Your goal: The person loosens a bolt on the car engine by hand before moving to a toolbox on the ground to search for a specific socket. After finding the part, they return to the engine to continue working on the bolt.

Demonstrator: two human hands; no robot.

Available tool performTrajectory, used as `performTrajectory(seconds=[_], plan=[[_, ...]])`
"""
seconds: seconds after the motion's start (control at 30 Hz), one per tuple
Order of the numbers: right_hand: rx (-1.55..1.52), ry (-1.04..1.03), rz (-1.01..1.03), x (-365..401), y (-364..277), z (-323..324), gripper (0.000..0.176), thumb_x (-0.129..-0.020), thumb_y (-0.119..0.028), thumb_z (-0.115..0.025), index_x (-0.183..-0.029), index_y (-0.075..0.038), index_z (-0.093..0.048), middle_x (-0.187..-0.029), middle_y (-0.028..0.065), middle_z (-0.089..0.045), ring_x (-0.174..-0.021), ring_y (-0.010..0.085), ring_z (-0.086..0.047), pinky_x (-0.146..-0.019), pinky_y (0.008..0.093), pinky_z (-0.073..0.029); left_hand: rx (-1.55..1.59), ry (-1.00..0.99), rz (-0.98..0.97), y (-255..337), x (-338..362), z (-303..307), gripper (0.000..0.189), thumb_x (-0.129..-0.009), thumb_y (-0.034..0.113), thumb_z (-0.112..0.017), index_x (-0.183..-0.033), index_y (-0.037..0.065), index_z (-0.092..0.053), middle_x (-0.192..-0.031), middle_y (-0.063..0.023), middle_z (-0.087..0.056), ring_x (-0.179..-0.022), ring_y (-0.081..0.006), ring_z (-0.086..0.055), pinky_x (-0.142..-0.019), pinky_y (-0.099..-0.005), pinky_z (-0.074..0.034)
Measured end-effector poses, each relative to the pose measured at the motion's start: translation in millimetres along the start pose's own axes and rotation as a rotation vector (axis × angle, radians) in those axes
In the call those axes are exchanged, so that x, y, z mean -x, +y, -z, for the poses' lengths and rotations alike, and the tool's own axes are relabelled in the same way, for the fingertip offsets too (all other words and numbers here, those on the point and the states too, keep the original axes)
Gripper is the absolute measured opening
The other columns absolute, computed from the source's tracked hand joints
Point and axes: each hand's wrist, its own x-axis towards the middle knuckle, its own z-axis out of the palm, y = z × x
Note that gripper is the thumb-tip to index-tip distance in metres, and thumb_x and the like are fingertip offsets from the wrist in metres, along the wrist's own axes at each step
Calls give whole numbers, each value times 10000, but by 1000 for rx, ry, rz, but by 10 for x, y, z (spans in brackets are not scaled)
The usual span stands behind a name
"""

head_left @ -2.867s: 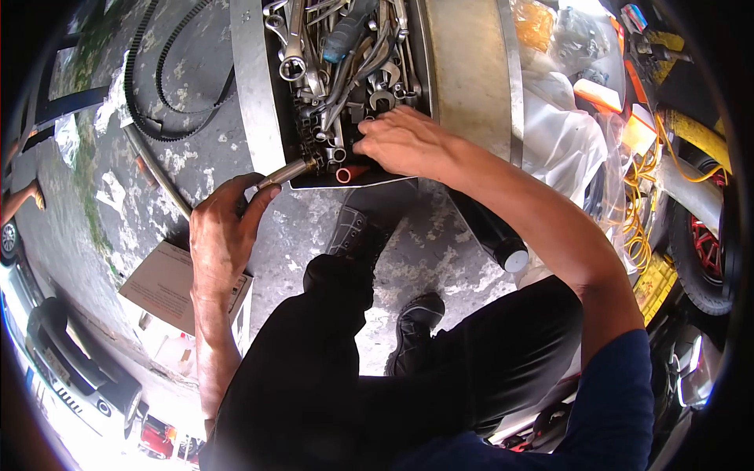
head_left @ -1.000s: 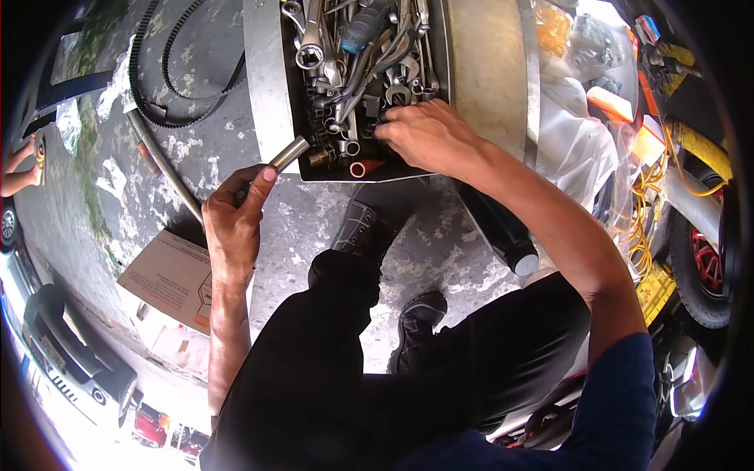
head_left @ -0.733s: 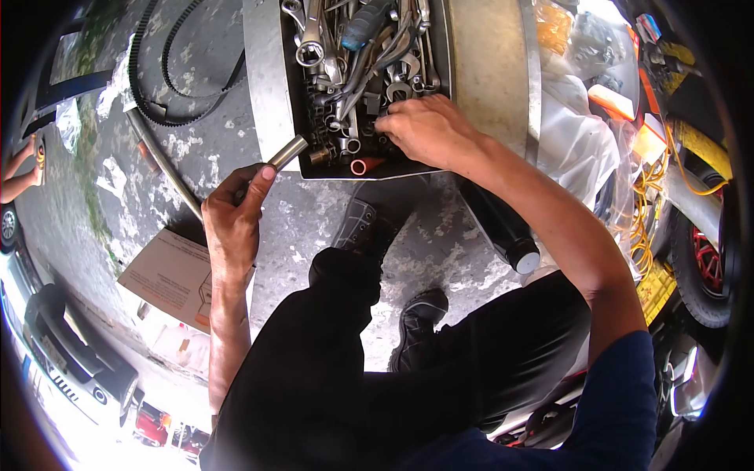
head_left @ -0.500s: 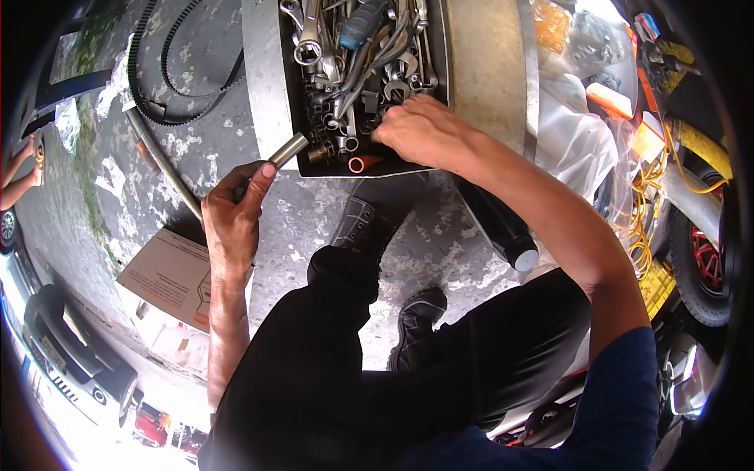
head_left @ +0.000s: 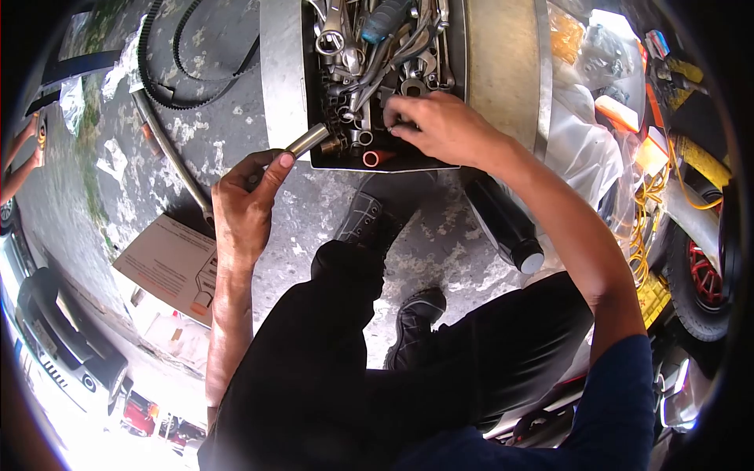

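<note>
My left hand (head_left: 245, 206) is closed around a short, shiny metal tube (head_left: 306, 141), thumb on top, its far end reaching over the near left corner of the metal toolbox (head_left: 393, 169). Over the right part of that box is my right hand (head_left: 440, 129), its fingers bent and slightly blurred. A gap shows between thumb and forefinger, with nothing visible in it. Ring spanners (head_left: 331, 41), open-end spanners (head_left: 412, 88), several sockets and a blue-handled tool (head_left: 385, 21) crowd the box. An orange-red tubular piece (head_left: 377, 157) lies along its near wall.
A black bottle (head_left: 506, 228) lies on the floor beside my shoes (head_left: 416, 318). To the left are a toothed belt (head_left: 169, 102), a long metal bar (head_left: 169, 149) and a cardboard box (head_left: 169, 263). Plastic bags (head_left: 585, 141) and a wheel (head_left: 699, 275) are at the right.
The view has shifted, so the toolbox sits further right. My right hand has lifted a little from the tools, and its thumb and forefinger have parted. The left hand still holds the tube.
</note>
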Motion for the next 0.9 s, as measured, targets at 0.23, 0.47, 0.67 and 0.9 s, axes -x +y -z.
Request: performTrajectory(seconds=[0.23, 0.47, 0.67, 0.9], plan=[[-479, 168, -70, 419, 50, 205, 170, -955, -170, -685, -1061, -38, -670, -942, 135, -745, -848, 267, -715, -809, 381, -547, -196, -121, -294, 399, 7, -285, 343, -951, 288, -780, -1165, 22, -750, -633, -23, -592, -571, -84, -476, -549, -287, -385], [-762, 267, -110, 711, -3, 227, 187, -967, -139, -714, -1098, -6, -708, -905, 55, -750, -794, 130, -683, -732, 288, -537, -74, -373, -420, 596, -148, -466, 445, -1020, 284, -665, -1360, 1, -622, -966, -151, -742, -938, -260, -739, -845, -370, -556], [-1077, 327, -140, 829, -532, 222, 140, -979, -83, -705, -1077, 14, -685, -921, 47, -731, -738, 72, -627, -668, 247, -522, 1251, -569, 37, 530, -65, -634, 522, -1097, 261, -526, -1502, -54, -426, -1316, -188, -642, -1211, -296, -658, -1072, -406, -506], [-1029, 539, 2, 635, -733, -96, 151, -971, -30, -700, -1119, -5, -679, -963, 38, -724, -796, 83, -676, -695, 249, -560, 1357, -742, 97, 524, 29, -718, 590, -1093, 362, -512, -1519, -39, -430, -1367, -151, -615, -1103, -206, -623, -956, -379, -501]])
